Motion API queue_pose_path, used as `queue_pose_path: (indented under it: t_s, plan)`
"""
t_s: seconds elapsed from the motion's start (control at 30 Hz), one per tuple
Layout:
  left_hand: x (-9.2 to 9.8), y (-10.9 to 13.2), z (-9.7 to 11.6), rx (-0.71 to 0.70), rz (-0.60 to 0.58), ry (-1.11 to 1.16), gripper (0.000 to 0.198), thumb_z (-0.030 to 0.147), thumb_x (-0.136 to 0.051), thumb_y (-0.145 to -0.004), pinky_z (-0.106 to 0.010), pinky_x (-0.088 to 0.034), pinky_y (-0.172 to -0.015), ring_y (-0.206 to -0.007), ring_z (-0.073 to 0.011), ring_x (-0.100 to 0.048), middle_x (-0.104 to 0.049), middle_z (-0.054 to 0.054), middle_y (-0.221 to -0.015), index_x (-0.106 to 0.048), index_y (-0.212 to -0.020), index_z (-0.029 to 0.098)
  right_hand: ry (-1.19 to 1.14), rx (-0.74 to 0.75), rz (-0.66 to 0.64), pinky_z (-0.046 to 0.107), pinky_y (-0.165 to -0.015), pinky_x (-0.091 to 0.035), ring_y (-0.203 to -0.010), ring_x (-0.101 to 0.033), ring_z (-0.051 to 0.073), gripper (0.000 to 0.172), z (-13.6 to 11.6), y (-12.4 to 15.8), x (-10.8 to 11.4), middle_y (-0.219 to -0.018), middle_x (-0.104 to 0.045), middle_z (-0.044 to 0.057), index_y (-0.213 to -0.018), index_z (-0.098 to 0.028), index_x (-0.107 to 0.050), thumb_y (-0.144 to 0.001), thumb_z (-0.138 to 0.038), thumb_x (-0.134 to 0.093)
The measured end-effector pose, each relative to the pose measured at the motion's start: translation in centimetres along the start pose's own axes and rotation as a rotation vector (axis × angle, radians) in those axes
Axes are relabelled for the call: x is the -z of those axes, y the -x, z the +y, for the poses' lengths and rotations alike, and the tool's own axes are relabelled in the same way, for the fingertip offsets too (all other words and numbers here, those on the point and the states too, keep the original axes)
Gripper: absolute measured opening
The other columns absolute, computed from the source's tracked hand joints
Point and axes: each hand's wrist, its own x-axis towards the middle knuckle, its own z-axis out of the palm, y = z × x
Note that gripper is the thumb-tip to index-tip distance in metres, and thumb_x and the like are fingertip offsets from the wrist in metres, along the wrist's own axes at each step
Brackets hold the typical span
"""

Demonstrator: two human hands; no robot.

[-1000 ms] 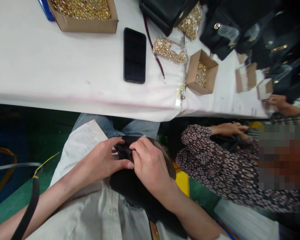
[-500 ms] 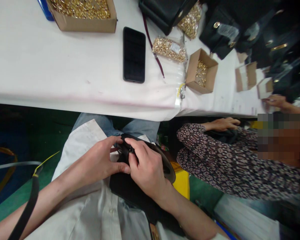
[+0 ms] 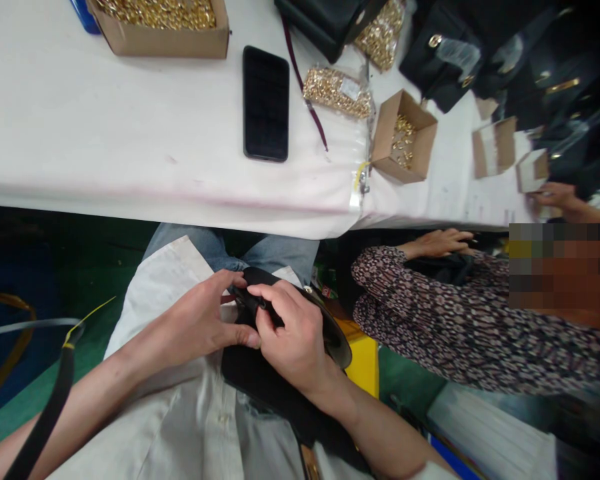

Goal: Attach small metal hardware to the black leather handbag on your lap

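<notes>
A black bag lies across my lap, its flap or panel hanging toward my waist. My left hand is closed on its upper part, with the thumb in front and the fingers behind. Close beside it, my right hand pinches a narrow black strap or fold of the bag between thumb and forefinger. The fingertips of both hands nearly meet. Whether a small fitting sits between them is hidden.
Ahead is a white-covered table with a phone, a box of gold fittings, a packet of gold fittings and a smaller box. At right, a co-worker's patterned sleeve is near. Black bags stand behind.
My right fingers have shifted slightly on the black strap or fold, which lies lower under them. My left hand keeps its hold. The view has tilted a little.
</notes>
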Motion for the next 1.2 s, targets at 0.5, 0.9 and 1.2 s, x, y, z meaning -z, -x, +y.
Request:
queue_pose_path:
  t_s: [0.5,0.9,1.2]
  plan:
    - [-1.7,-0.3,-0.1,-0.078,0.174,-0.158,0.069,0.040,-0.100,-0.077,-0.052,-0.063,-0.110,-0.125,-0.0370,-0.074,-0.076,-0.013,-0.135,-0.071,-0.137,0.022,0.071,-0.065,-0.024,0.041,-0.104,-0.064,-0.111,-0.078,0.026,0.039,-0.2,0.0,0.8,-0.121,-0.080,0.008,-0.135,-0.023,-0.075,-0.104,-0.005,-0.059]
    - [-2.2,-0.1,2.1,-0.134,0.146,-0.205,0.020,0.022,-0.070,-0.093,-0.038,-0.061,-0.092,-0.103,-0.0297,-0.078,-0.082,-0.005,-0.110,-0.078,-0.111,0.022,0.049,-0.022,-0.143,0.045,-0.115,-0.062,-0.123,-0.076,0.027,0.048,0.9,-0.5,1.4,-0.136,-0.077,0.008,-0.147,-0.025,-0.068,-0.105,-0.003,-0.063]
    - [-1.8,0.2,2.9,-0.134,0.144,-0.367,0.021,0.020,-0.060,-0.097,-0.031,-0.042,-0.064,-0.075,-0.0229,-0.071,-0.079,-0.002,-0.082,-0.080,-0.090,0.018,0.074,0.051,-0.274,0.045,-0.110,-0.064,-0.121,-0.076,0.028,0.042,1.7,-0.9,1.7,-0.133,-0.077,0.010,-0.148,-0.023,-0.068,-0.111,-0.007,-0.056]
